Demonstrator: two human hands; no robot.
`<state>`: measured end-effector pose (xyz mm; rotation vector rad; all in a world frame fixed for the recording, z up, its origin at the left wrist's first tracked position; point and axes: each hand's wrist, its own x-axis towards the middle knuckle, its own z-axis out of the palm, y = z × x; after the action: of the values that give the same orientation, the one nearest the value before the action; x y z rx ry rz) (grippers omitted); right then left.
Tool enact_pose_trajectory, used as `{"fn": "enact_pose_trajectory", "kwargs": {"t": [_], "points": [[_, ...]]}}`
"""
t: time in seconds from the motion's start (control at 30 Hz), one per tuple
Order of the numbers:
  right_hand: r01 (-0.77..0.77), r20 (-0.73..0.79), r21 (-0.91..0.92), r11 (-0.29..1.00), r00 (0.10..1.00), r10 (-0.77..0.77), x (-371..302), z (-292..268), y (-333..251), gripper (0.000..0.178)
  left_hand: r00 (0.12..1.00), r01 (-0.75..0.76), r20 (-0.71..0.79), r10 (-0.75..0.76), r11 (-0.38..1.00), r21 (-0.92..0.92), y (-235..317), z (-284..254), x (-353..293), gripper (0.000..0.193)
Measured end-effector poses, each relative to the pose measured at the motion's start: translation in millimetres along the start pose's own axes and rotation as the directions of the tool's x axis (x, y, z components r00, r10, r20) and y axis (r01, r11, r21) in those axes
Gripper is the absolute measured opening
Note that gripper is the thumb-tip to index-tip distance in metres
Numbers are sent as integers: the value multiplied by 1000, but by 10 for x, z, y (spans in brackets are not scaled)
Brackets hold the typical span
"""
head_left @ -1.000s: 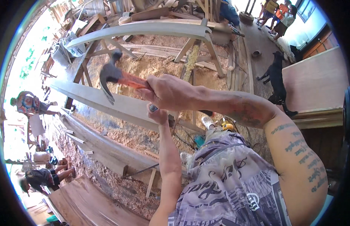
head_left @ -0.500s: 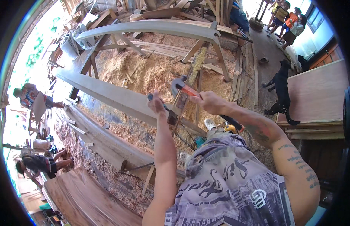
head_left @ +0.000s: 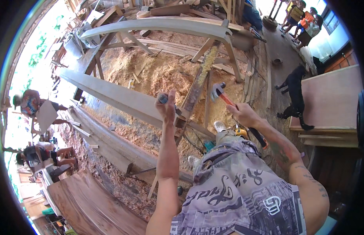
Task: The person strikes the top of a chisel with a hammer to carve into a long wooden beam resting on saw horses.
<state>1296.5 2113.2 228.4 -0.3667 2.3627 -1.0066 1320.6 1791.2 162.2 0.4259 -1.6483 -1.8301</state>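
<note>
My left hand (head_left: pixel 165 109) is closed around the upright handle of a chisel (head_left: pixel 163 98), its thumb pointing up. The chisel's lower end is hidden behind the hand. Beneath it lies the near end of a long pale timber beam (head_left: pixel 115 94), resting across a narrow sawdust-strewn support plank (head_left: pixel 197 84). To the right, my right hand (head_left: pixel 244 114) grips a claw hammer (head_left: pixel 218 91) by its orange and black handle. The hammer head is up and apart from the chisel.
A second curved beam (head_left: pixel 158 25) rests on trestles at the back. Wood shavings (head_left: pixel 158 78) cover the ground. A black dog (head_left: pixel 295 94) lies by a plywood panel (head_left: pixel 330 102) at right. People work at left; others stand far right. A yellow power tool (head_left: pixel 240 132) lies near my feet.
The hammer and my right hand have moved right, away from the chisel. My left hand has turned slightly, bringing the chisel's handle end into clearer view.
</note>
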Motion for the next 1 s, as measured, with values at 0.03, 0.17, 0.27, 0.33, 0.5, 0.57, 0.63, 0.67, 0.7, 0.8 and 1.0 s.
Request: {"fn": "enact_pose_trajectory", "kwargs": {"t": [0.03, 0.17, 0.27, 0.33, 0.5, 0.57, 0.63, 0.67, 0.7, 0.8, 1.0], "points": [[-8, 0, 5, 1000, 1000, 8, 3, 7, -19, 53, 998, -61, -30, 63, 996, 65, -84, -28, 5, 28], [62, -16, 17, 998, 998, -62, 26, 22, -140, 53, 993, -93, -71, 97, 994, 50, -216, -20, 0, 28], [76, -14, 54, 996, 997, -76, 58, 22, -174, 50, 994, -74, -76, 79, 995, 69, -195, 41, -12, 28], [109, -21, 55, 993, 994, -108, 81, 44, -252, 50, 976, -161, -117, 183, 971, 176, -231, 11, -11, 28], [234, -43, 36, 972, 972, -232, 95, -86, -721, 54, 963, -200, -150, 225, 966, 162, -292, -13, -50, 28], [273, -42, 27, 962, 962, -272, 90, -113, -957, 54, 958, -210, -165, 236, 965, 160, -312, -70, -82, 28], [315, -37, 13, 949, 949, -314, 79, -115, -1150, 53, 966, -163, -165, 201, 962, 218, -338, -136, -104, 28], [336, -26, 23, 942, 942, -335, 75, -122, -1208, 53, 965, -162, -167, 200, 963, 215, -303, -96, -115, 28], [356, -15, 33, 934, 935, -355, 72, -129, -1266, 52, 956, -204, -162, 244, 952, 229, -274, -41, -134, 28], [442, -61, 24, 897, 896, -440, 68, -181, -1486, 48, 944, -262, -136, 302, 931, 254, -184, 87, -160, 28], [582, -49, -26, 813, 812, -582, -47, 29, -1977, 45, 921, -319, -113, 373, 887, 334, -412, -60, -88, 26]]}}
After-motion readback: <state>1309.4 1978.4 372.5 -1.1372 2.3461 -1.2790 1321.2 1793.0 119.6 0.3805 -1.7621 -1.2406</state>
